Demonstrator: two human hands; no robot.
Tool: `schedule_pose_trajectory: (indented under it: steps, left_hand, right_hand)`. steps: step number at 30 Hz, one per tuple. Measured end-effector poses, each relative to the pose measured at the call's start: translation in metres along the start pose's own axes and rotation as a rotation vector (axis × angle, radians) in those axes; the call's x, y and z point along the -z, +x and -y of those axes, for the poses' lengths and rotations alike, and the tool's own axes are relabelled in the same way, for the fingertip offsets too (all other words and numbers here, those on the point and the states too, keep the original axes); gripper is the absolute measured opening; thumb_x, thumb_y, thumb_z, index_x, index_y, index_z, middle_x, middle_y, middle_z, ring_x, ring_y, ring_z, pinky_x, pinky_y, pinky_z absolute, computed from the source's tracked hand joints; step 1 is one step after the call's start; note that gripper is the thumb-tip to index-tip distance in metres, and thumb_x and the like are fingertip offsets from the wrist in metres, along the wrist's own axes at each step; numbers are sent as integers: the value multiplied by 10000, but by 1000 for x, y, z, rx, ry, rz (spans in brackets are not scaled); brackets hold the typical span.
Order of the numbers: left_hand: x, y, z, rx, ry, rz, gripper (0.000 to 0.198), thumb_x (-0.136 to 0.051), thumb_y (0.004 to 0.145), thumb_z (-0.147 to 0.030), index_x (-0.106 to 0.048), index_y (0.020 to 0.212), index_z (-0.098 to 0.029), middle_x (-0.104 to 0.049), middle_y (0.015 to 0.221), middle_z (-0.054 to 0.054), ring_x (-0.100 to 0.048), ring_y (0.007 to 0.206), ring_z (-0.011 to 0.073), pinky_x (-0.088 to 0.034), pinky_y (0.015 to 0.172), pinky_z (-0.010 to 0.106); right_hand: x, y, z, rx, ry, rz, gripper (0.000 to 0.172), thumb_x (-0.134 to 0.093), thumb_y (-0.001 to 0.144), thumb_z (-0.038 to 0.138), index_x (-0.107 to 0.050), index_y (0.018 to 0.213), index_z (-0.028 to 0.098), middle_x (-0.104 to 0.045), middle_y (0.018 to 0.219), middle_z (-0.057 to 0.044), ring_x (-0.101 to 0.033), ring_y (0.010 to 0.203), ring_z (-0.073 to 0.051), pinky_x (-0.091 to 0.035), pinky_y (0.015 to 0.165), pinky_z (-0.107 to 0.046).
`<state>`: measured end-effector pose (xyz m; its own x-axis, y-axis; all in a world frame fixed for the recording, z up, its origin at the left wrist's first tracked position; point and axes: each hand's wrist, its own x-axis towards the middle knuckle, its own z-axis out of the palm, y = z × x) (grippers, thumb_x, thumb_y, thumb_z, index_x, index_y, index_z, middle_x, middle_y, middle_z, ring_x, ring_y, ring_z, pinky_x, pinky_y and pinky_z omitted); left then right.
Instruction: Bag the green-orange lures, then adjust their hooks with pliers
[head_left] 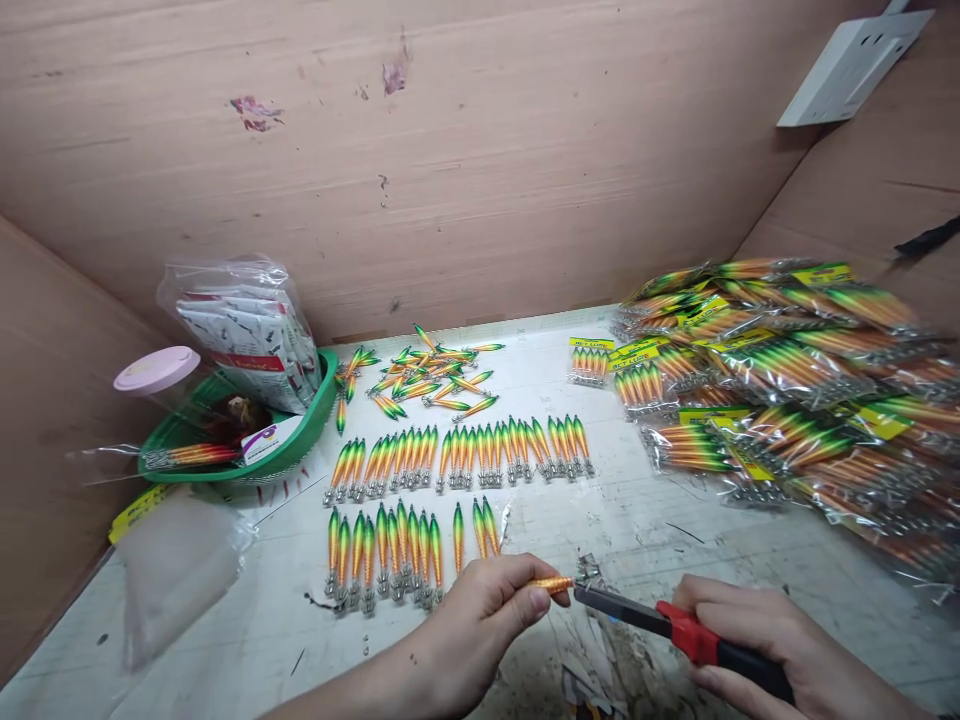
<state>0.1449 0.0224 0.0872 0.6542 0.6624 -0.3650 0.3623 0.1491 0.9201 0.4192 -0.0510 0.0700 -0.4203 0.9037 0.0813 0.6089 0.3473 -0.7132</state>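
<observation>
My left hand (484, 615) pinches a squid-jig lure (553, 584) between thumb and fingers. Its orange body shows, and its hook end points right. In my right hand (765, 635) is a pair of pliers (630, 608) with red and black handles, its jaws at the lure's hook end. Whether the jaws grip the metal I cannot make out. Behind my left hand, green-and-orange lures stand in two rows, a back row (469, 455) and a front row (386, 545), hooks toward me. Farther back lies a loose pile of lures (427, 380) without visible hook crowns.
Bagged lures (795, 370) with yellow labels heap up on the right. At the left, a green basket (322, 410) holds packets, a card and a lure bag. Clear plastic bags (176, 570) lie before it. Wooden walls enclose the table; a socket (855, 65) sits upper right.
</observation>
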Motion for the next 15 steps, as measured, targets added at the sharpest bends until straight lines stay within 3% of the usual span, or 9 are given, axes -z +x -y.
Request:
schedule_pose_trajectory:
  steps: [4, 9, 12, 15]
  left_hand:
    - [0, -3, -2, 33, 27, 44, 358, -467, 894, -461, -701, 958, -198, -658, 934, 50, -564, 923, 227, -384, 824, 278]
    - [-5, -7, -2, 80, 31, 78, 373, -479, 884, -482, -710, 971, -202, -644, 937, 63, -563, 926, 244, -395, 841, 303]
    - [-8, -10, -3, 119, 15, 81, 382, -489, 875, -511, -716, 1001, -231, -643, 944, 64, -554, 918, 241, -414, 823, 301]
    - [6, -14, 0, 114, -15, 63, 378, -516, 856, -538, -731, 925, -236, -641, 884, 65, -547, 838, 225, -428, 755, 297]
  right_hand:
    - [4, -4, -2, 20, -3, -27, 165, -614, 841, 377, -695, 747, 268, -731, 791, -41, -699, 707, -212, -577, 581, -249]
    - [10, -5, -5, 29, 8, 87, 110, -638, 832, 342, -683, 768, 264, -721, 790, -37, -698, 728, -203, -580, 623, -247]
    - [9, -10, -11, 4, 32, 87, 134, -629, 835, 381, -707, 809, 275, -727, 809, -40, -704, 763, -214, -587, 637, -265]
    - [7, -25, -28, 26, 3, 10, 174, -700, 775, 381, -740, 928, 307, -745, 818, -46, -721, 786, -222, -594, 673, -268]
